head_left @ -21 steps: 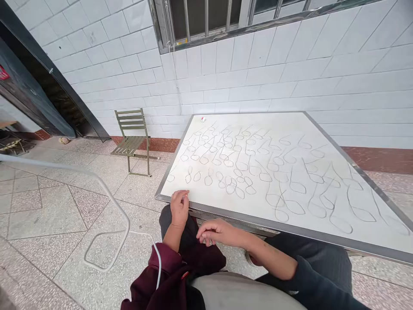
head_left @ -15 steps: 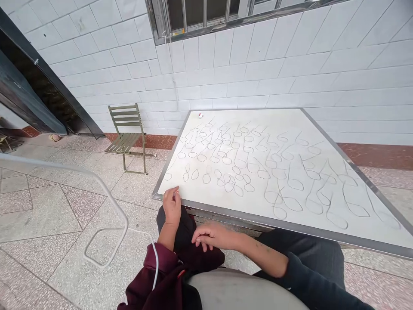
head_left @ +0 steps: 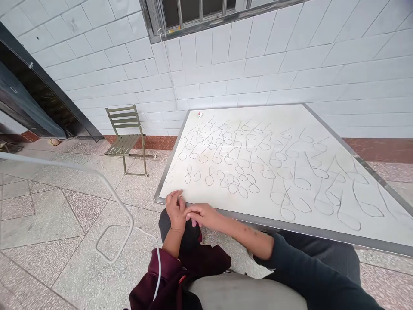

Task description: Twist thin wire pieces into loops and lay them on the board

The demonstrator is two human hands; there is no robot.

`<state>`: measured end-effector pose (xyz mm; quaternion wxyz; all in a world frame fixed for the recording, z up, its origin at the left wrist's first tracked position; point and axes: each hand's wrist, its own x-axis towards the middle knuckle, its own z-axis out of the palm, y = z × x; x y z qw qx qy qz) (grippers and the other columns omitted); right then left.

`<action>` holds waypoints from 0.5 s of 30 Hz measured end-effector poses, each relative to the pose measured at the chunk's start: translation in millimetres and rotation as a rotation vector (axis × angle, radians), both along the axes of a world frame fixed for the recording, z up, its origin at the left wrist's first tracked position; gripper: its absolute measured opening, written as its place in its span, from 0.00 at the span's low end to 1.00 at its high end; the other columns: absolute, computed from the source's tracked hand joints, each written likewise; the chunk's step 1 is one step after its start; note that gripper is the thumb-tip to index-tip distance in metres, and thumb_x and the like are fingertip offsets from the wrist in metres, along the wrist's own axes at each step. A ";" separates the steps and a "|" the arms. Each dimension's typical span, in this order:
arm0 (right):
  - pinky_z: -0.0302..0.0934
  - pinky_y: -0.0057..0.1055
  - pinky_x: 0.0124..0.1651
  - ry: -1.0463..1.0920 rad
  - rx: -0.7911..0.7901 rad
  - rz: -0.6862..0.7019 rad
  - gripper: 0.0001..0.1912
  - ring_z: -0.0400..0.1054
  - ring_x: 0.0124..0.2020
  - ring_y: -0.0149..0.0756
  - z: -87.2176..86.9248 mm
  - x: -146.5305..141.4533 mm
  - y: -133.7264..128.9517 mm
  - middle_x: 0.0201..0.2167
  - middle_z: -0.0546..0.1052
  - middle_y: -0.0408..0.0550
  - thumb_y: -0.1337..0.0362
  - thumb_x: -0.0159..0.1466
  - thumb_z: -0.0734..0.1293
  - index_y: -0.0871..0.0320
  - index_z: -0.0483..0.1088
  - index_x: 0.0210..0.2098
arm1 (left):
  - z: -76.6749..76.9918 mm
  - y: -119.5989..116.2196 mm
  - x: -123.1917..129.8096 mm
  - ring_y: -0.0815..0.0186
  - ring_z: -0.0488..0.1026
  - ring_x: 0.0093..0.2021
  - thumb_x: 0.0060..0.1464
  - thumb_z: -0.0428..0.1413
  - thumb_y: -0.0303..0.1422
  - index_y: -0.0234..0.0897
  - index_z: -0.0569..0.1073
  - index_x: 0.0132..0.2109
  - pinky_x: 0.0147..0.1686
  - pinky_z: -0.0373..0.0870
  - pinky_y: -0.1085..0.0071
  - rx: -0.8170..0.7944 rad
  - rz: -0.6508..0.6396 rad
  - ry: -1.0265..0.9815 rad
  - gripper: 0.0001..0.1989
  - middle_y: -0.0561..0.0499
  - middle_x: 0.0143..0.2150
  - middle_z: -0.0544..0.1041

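At the near left corner of a white board (head_left: 206,191), my left hand (head_left: 176,211) rests with its fingers bent together. Whatever they hold, if anything, is too small to make out. My right hand (head_left: 203,215) reaches across from the right, its fingertips pinched close against the left hand's thumb side; what lies between them is hidden. Over the board are spread many thin dark loops with tails (head_left: 237,189). I cannot tell whether they are drawn lines or fine cords. A tiny white and red thing (head_left: 200,115) lies at the far left corner.
A slatted folding chair (head_left: 124,137) stands on the tiled floor left of the board. A bent grey tube (head_left: 119,202) with a thin cable curves in from the left. The white tiled wall (head_left: 206,82) and a barred window (head_left: 200,13) are behind the board.
My right hand has moved up and left, from beneath the board's edge to meet the left hand. The left hand stays at the corner. The view has shifted slightly.
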<state>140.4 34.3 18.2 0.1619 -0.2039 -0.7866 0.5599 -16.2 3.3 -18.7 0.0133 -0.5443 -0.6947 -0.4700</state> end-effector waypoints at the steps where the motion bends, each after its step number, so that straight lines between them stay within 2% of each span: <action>1: 0.65 0.25 0.33 -0.006 0.111 -0.085 0.13 0.70 0.31 0.28 6.4 -13.3 13.3 0.36 0.76 0.45 0.66 0.70 0.56 0.57 0.70 0.47 | -0.5 -0.6 -0.8 0.57 0.69 0.48 0.58 0.49 0.29 0.38 0.75 0.46 0.48 0.67 0.59 0.008 0.004 -0.007 0.12 0.43 0.45 0.72; 3: 0.63 0.30 0.44 -0.124 0.397 -0.227 0.11 0.69 0.43 0.32 15.3 -42.2 40.3 0.41 0.75 0.47 0.68 0.68 0.59 0.56 0.72 0.45 | -1.6 -1.8 -1.7 0.58 0.70 0.46 0.58 0.50 0.28 0.38 0.75 0.44 0.46 0.68 0.60 0.014 -0.005 -0.014 0.11 0.44 0.44 0.72; 4: 0.62 0.31 0.46 -0.234 0.518 -0.250 0.10 0.68 0.45 0.34 17.5 -56.6 53.2 0.42 0.74 0.48 0.68 0.68 0.60 0.56 0.73 0.44 | -2.1 -2.4 -1.8 0.58 0.70 0.45 0.57 0.51 0.28 0.38 0.75 0.42 0.46 0.68 0.60 0.013 -0.016 -0.015 0.10 0.44 0.43 0.73; 9: 0.60 0.32 0.46 -0.345 0.632 -0.234 0.11 0.63 0.49 0.39 11.2 -109.6 100.0 0.44 0.72 0.53 0.70 0.67 0.61 0.58 0.74 0.44 | -1.8 -5.5 -1.5 0.58 0.70 0.45 0.54 0.52 0.25 0.40 0.76 0.39 0.47 0.68 0.59 0.002 -0.080 -0.028 0.10 0.46 0.42 0.74; 15: 0.59 0.32 0.42 -0.386 0.775 -0.124 0.10 0.61 0.46 0.41 0.5 -130.3 118.3 0.41 0.72 0.53 0.69 0.68 0.60 0.60 0.74 0.39 | 3.2 -8.7 -0.8 0.58 0.71 0.45 0.54 0.53 0.25 0.41 0.77 0.40 0.48 0.67 0.58 0.003 -0.094 -0.117 0.11 0.46 0.42 0.75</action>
